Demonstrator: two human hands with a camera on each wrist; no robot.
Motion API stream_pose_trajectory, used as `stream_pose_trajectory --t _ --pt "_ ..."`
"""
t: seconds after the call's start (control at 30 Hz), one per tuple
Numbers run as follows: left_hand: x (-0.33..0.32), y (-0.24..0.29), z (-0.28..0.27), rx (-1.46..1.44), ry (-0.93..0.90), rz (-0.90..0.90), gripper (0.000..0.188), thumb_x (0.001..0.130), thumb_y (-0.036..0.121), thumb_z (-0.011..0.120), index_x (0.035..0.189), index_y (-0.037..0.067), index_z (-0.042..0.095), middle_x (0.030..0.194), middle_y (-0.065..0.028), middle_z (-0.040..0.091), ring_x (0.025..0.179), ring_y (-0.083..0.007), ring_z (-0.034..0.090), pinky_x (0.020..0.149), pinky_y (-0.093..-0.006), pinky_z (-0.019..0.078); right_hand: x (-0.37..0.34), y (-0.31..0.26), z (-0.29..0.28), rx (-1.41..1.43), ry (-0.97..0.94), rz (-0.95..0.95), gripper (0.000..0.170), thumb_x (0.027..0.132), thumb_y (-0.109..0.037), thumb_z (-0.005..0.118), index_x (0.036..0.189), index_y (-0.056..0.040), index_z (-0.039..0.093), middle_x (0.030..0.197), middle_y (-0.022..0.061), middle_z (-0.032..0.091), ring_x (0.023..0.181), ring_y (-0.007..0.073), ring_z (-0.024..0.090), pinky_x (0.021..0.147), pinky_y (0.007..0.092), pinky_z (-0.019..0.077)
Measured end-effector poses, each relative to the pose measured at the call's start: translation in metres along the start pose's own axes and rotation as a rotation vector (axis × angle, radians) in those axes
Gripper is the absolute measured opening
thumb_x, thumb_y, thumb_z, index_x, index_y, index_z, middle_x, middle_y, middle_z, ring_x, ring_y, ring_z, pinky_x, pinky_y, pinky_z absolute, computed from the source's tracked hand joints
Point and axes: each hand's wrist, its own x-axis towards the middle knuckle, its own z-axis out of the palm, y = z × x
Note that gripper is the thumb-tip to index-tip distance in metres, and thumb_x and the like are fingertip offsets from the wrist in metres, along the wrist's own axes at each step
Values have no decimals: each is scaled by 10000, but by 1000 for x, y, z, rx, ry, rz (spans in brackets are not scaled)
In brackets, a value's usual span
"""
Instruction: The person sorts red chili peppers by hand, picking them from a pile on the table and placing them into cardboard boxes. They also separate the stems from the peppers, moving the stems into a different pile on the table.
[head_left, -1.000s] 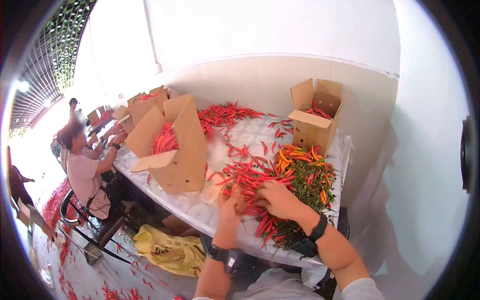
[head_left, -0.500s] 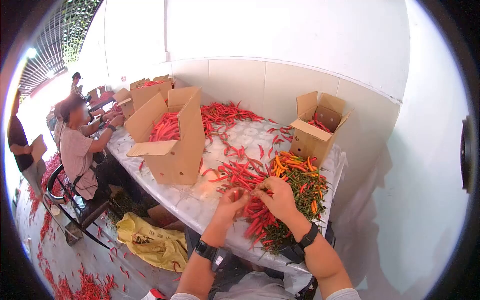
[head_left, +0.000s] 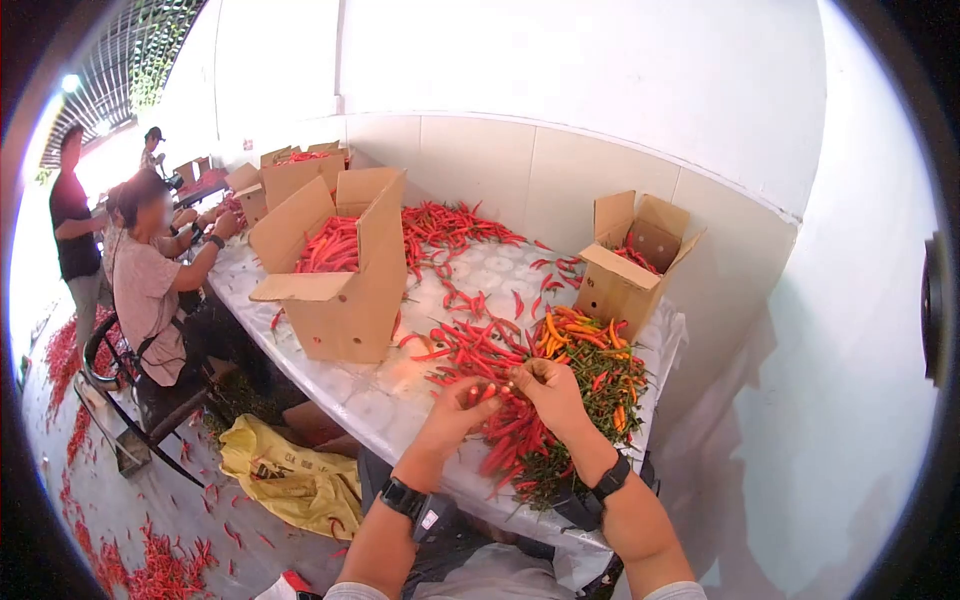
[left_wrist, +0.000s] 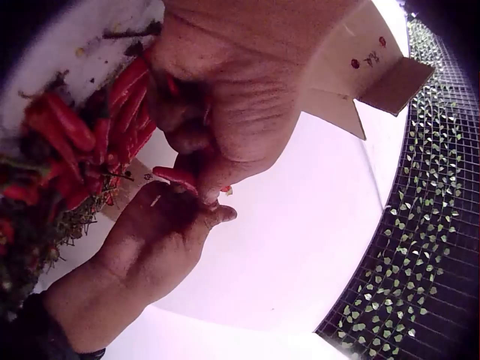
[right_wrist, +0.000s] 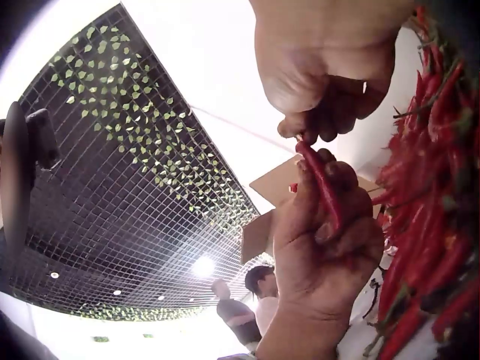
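A red chili pepper [right_wrist: 324, 187] lies along the curled fingers of my left hand [head_left: 458, 415], and the thumb presses near its upper end. At that end the fingertips of my right hand [head_left: 552, 396] pinch the short stem [right_wrist: 299, 139]. Both hands meet just above the near part of a heap of red chilies [head_left: 480, 345] on the table. More red bits show between the left hand's fingers in the left wrist view. To the right of the right hand lies a pile of green stems [head_left: 622, 372] mixed with orange chilies [head_left: 570, 330].
An open cardboard box [head_left: 350, 320] full of red chilies stands left on the plastic-covered table [head_left: 475, 268]. A smaller open box [head_left: 615, 290] stands at the back right. Seated at the left is another person [head_left: 150, 270]. A yellow sack [head_left: 290, 475] and scattered chilies [head_left: 165, 565] are on the floor.
My hands have come together at the chili, the right moving off the heap. The head view has shifted. At the far left a standing person has moved further into view.
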Motion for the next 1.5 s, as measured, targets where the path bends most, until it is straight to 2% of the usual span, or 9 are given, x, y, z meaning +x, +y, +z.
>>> stream_pose_trajectory --t 0.17,0.27,0.4,0.6,0.73,0.93,1.2,1.4,1.5 --pt "5 -5 -16 -68 -33 -13 169 856 83 571 1023 75 552 859 -1 608 664 -55 533 480 -185 403 11 19 -13 -58 316 -120 224 846 -209 651 841 13 622 750 20 622 676 91 554 643 233 446" --pt "9 2 -8 -399 216 -39 126 880 123 486 989 92 541 802 -13 591 625 -88 527 441 -201 382 13 20 -35 -283 441 -204 181 813 -154 673 873 11 631 770 41 639 687 105 568 668 240 451" --pt "17 -15 -40 -685 24 8 159 882 84 444 995 96 556 857 -25 603 731 -149 592 617 -270 499 4 8 -43 -1058 557 -419 208 699 -135 708 882 -49 657 815 108 624 803 254 598 748 351 461" --pt "16 -9 -26 -590 191 94 189 934 154 429 1102 132 512 843 -19 590 733 -164 593 637 -329 508 -10 -14 -36 -803 -120 -175 183 647 -178 724 770 -59 661 814 130 601 841 298 576 745 383 453" --pt "13 0 -14 -602 225 89 183 948 170 429 1115 128 493 825 -15 579 727 -160 586 626 -319 504 -8 9 -30 -967 -116 -264 161 663 -144 700 776 -47 638 781 123 587 827 309 568 715 398 450" --pt "10 -2 -20 -539 37 122 128 904 98 519 1031 86 508 739 -9 533 577 -86 492 474 -204 389 0 -6 -23 -420 261 -208 108 765 -66 638 858 -16 615 804 105 614 769 191 597 713 291 456" --pt "8 -4 -18 -336 36 52 109 856 86 592 952 65 546 694 -16 529 467 -64 423 401 -186 332 0 -12 -20 75 -17 -110 90 852 -25 585 936 1 569 859 41 626 770 114 583 706 251 479" --pt "11 -11 -8 427 78 308 199 788 102 689 941 24 589 788 5 589 694 -62 535 623 -202 446 -10 -18 3 -143 -53 -165 108 797 -16 610 902 9 603 857 75 640 792 118 606 722 257 484" --pt "10 -12 -8 280 76 243 231 742 68 726 934 14 609 831 10 605 793 -68 548 731 -222 453 -11 -19 5 -118 -40 -164 138 782 -42 634 906 11 601 814 88 634 766 133 615 705 265 489"
